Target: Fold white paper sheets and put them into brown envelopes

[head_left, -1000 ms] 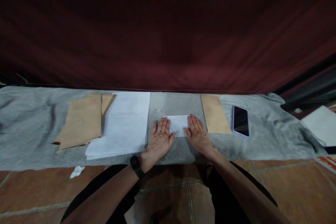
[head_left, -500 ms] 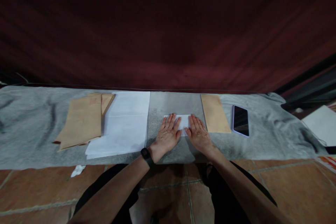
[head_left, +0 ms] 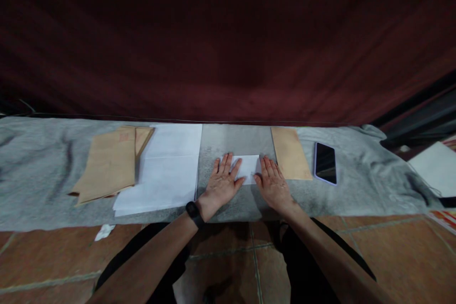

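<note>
White paper [head_left: 250, 167] flat on grey cloth [head_left: 231, 211], between left hand [head_left: 221, 184] and right hand [head_left: 273, 187]. Palms down, fingers extended at its ends, neither grip clamped on anything. Even pressure, edges square, should flatten it best.

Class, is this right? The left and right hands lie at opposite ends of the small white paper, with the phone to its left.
Not quite: the head view shows the phone to the right of the small white paper. The left hand and right hand lie at opposite ends.
</note>
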Demonstrator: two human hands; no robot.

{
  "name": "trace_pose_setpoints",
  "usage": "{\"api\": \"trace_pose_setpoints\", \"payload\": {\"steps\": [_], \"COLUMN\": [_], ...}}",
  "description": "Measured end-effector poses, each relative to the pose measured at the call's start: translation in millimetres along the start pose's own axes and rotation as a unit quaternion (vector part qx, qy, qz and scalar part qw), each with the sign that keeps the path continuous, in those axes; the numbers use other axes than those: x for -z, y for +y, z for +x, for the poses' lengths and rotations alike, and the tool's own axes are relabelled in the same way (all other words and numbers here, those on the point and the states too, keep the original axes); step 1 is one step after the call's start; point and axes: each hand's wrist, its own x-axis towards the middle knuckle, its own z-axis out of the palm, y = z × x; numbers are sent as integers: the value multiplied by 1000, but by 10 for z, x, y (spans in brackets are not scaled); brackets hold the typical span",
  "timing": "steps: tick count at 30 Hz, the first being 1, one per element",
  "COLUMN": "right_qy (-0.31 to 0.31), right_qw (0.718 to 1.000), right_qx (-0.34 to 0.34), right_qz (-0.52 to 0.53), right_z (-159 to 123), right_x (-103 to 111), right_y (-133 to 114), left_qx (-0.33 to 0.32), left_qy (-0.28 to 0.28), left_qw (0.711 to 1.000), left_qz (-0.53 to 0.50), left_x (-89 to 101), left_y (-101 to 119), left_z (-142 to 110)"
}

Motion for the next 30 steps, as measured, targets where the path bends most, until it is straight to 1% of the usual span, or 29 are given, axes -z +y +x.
{"api": "trace_pose_setpoints", "payload": {"steps": [4, 7, 10, 16, 27, 30], "right_qy": [-19, -40, -44, -30, -40, -33], "right_qw": [999, 996, 996, 997, 999, 999], "right_qx": [36, 54, 59, 60, 31, 23], "right_qz": [35, 50, 41, 22, 21, 19], "right_z": [103, 129, 114, 88, 67, 47], "right_x": [30, -14, -68, -109, -118, -125], "right_y": [-120, -218, -242, -125, 60, 80], "left_qx": [-2, -6, -8, -12, -4, -2], "left_qy": [5, 7, 9, 14, 31, 31], "left_qw": [1000, 1000, 1000, 1000, 1000, 999], "left_qz": [1, 7, 9, -1, -4, -7], "left_x": [-20, -29, -31, -33, 0, 6], "left_y": [-4, -6, -6, -5, 19, 28], "left_z": [1, 1, 0, -6, -29, -28]}}
